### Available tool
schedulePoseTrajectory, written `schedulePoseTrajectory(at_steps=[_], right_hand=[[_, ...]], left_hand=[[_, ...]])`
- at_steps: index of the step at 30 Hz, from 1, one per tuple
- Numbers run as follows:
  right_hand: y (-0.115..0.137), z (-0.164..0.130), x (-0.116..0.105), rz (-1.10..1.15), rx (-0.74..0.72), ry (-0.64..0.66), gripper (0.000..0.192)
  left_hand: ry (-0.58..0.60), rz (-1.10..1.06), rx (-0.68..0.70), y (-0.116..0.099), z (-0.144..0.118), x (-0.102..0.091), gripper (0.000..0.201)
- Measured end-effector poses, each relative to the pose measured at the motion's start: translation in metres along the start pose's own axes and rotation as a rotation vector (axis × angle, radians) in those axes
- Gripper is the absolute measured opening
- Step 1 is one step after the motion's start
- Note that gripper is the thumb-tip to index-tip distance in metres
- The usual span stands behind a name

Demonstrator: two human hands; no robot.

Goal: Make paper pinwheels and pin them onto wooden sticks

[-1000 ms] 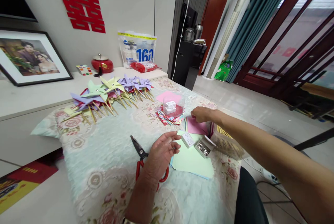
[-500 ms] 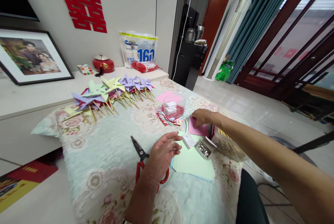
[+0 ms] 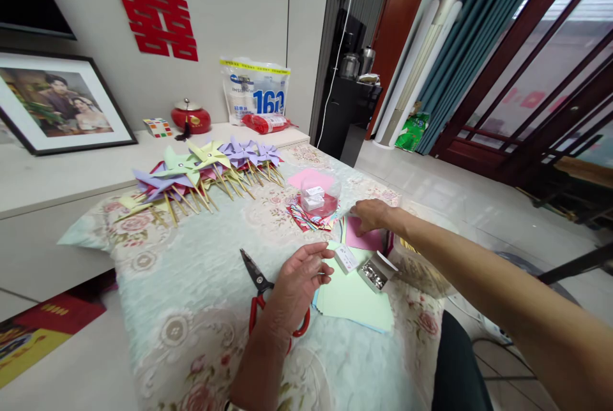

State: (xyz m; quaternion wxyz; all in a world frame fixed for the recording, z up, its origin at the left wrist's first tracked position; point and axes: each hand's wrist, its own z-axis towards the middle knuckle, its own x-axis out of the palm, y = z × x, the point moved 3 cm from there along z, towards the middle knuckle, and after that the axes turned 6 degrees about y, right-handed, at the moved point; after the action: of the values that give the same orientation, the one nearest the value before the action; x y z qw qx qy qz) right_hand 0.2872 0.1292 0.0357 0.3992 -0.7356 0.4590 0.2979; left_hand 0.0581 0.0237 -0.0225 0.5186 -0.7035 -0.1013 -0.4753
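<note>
My left hand (image 3: 302, 277) hovers over the red-handled scissors (image 3: 258, 280), palm turned to the right. Its fingers are loosely bent and apart, with nothing visible between them. At the far corner of a pink paper stack (image 3: 363, 235) my right hand (image 3: 371, 214) pinches the edge of the paper, its fingertips partly hidden. Nearer to me lies a stack of light green paper (image 3: 357, 306). On that stack sit a small white box (image 3: 345, 259) and an opened box of metal fasteners (image 3: 374, 274).
Paper pinwheels (image 3: 211, 157) on sticks lie at the back left. A clear round container (image 3: 330, 191) with small white boxes stands behind the paper, near striped paper pieces (image 3: 310, 218). Beneath my right forearm is a clear bag of sticks (image 3: 421, 270). A floral cloth (image 3: 191, 283) covers the table.
My right hand has shifted very slightly at the corner of the pink paper. The left hand and the scissors stay where they were.
</note>
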Motion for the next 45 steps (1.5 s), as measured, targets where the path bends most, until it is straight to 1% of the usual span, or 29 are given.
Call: schedulePoseTrajectory(at_steps=[4, 10, 19, 24, 32, 36, 38, 42, 45], right_hand=[[0.002, 0.0, 0.0, -0.007, 0.011, 0.017, 0.05], [0.003, -0.001, -0.001, -0.009, -0.003, 0.014, 0.05], [-0.001, -0.001, 0.001, 0.007, -0.047, -0.081, 0.057], [-0.007, 0.001, 0.003, 0.019, -0.056, -0.102, 0.05], [-0.018, -0.001, 0.0, 0.076, -0.04, -0.12, 0.038], [-0.019, -0.006, -0.002, 0.108, -0.02, -0.137, 0.042], [-0.02, -0.01, -0.004, 0.121, 0.001, -0.151, 0.041], [-0.022, -0.017, -0.006, 0.133, 0.026, -0.177, 0.026], [-0.022, -0.019, -0.006, 0.139, 0.017, -0.186, 0.021]], left_hand=[[0.004, 0.004, -0.001, 0.0, 0.0, 0.001, 0.031], [0.014, 0.007, 0.008, 0.0, 0.0, 0.001, 0.03], [0.017, 0.013, 0.004, 0.002, 0.0, -0.001, 0.03], [0.028, 0.029, 0.01, 0.001, 0.0, 0.0, 0.031], [0.015, 0.023, 0.005, 0.0, 0.0, 0.003, 0.034], [0.006, 0.038, 0.002, -0.001, 0.0, 0.003, 0.036], [-0.006, 0.044, 0.001, -0.001, 0.0, 0.003, 0.036], [-0.015, 0.048, -0.012, -0.001, 0.0, 0.004, 0.039], [-0.021, 0.055, -0.014, -0.002, 0.0, 0.006, 0.04]])
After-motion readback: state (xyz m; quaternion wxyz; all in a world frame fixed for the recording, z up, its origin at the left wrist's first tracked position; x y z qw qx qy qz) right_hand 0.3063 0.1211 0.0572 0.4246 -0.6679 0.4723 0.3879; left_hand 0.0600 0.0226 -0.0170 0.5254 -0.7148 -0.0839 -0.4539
